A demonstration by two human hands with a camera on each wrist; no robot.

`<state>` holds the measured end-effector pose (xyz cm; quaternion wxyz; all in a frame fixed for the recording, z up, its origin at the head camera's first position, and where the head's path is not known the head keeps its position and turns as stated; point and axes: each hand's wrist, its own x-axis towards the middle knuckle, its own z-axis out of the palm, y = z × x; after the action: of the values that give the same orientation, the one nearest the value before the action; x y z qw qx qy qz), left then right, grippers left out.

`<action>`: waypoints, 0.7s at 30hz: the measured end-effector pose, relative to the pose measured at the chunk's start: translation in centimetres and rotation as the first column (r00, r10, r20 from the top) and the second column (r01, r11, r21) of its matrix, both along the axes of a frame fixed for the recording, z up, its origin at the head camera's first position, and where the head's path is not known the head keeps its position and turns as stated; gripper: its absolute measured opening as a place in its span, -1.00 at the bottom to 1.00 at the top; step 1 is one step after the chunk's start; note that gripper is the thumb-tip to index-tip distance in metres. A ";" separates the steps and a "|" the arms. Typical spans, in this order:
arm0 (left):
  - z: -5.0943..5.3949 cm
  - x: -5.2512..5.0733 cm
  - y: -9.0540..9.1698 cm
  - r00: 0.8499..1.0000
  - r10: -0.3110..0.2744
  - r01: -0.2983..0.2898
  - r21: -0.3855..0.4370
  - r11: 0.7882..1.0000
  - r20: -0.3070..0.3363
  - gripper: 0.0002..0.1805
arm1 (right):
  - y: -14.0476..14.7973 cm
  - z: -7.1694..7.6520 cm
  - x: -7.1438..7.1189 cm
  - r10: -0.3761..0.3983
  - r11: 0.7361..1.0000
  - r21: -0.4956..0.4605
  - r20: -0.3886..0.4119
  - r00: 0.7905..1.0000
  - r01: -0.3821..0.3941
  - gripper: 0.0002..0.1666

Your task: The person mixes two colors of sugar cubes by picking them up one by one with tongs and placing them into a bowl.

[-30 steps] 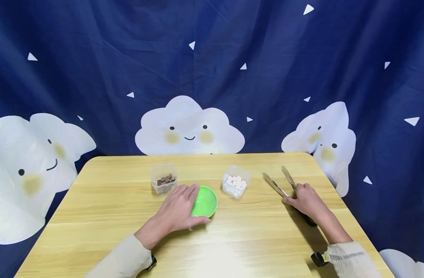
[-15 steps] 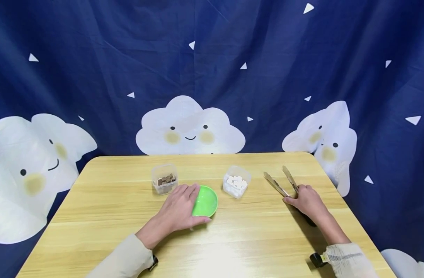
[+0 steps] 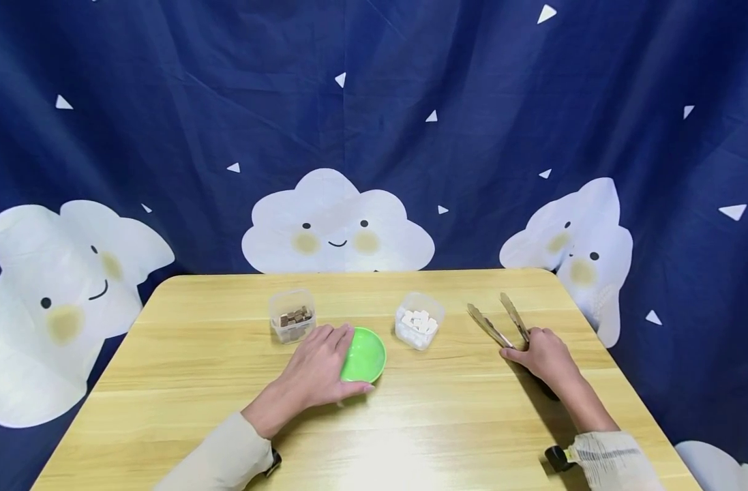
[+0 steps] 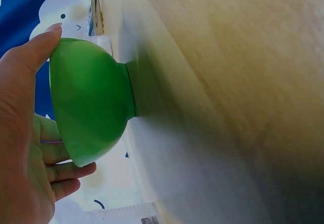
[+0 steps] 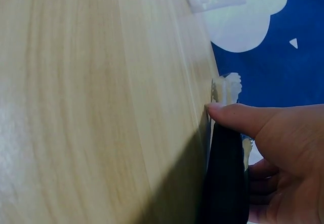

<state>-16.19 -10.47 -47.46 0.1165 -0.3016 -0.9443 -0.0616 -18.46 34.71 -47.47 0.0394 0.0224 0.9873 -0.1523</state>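
Observation:
My left hand [image 3: 318, 368] holds a small green bowl [image 3: 366, 356] by its side, near the middle of the table. In the left wrist view the bowl [image 4: 91, 100] stands on its foot, with the thumb at one side of the rim and the fingers round the other. At the right, my right hand [image 3: 547, 358] grips metal tongs [image 3: 490, 327] with dark handles. The two arms of the tongs are spread apart and point away from me. In the right wrist view the thumb presses along a black handle [image 5: 225, 173]; part of the fingers is hidden behind it.
A clear plastic box [image 3: 292, 317] with brown cubes stands behind my left hand. Another clear box [image 3: 419, 320] with white pieces is between bowl and tongs. Both are on a wooden table [image 3: 196, 368], with a blue cloud-patterned curtain [image 3: 374, 136] behind its far edge.

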 end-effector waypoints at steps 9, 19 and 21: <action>0.0 -0.1 -0.1 1.000 0.007 -0.007 0.001 1.000 -0.005 0.24 | -0.2 -0.3 -0.1 0.004 1.000 -0.012 -0.058 0.998 -0.005 -0.38; 0.0 0.0 0.1 1.000 0.016 -0.016 -0.010 1.000 0.023 0.24 | -0.5 0.0 0.0 -0.004 0.999 -0.036 -0.105 0.994 0.001 -0.23; 0.0 0.0 0.1 1.000 0.017 -0.017 -0.007 1.000 0.022 0.24 | -0.7 0.2 0.0 -0.001 0.999 -0.044 -0.124 0.992 -0.005 -0.11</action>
<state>-16.20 -10.36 -47.50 0.1054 -0.2932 -0.9483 -0.0607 -18.43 34.01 -47.29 -0.0212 0.0110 0.9842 -0.1753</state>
